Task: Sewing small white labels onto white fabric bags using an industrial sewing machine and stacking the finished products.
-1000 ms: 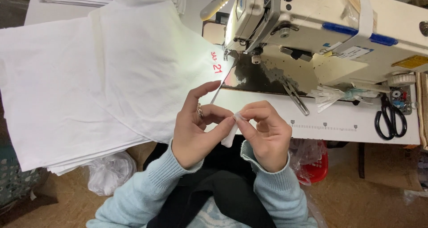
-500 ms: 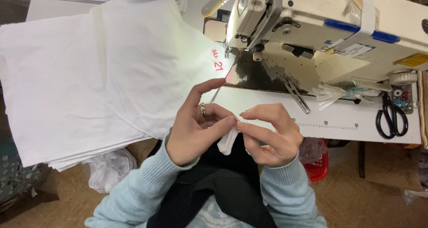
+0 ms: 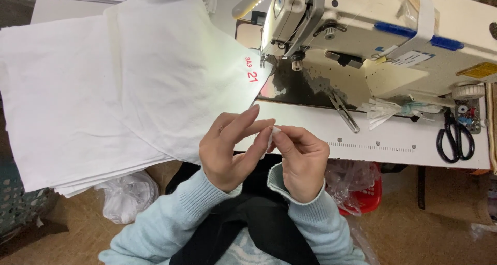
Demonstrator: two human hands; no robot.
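Since the earlier frame both hands have lifted slightly, and now the left hand (image 3: 230, 151) and right hand (image 3: 303, 159) pinch a small white fabric strip (image 3: 271, 136) at the table's (image 3: 310, 127) near edge, unsewn, apart from the sewing machine (image 3: 362, 32).

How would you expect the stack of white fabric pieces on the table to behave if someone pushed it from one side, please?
The stack of white fabric pieces would probably bunch and wrinkle rather than slide whole, as its layers look thin and soft. Its front edge overhangs the table, so layers there might droop or slip off.
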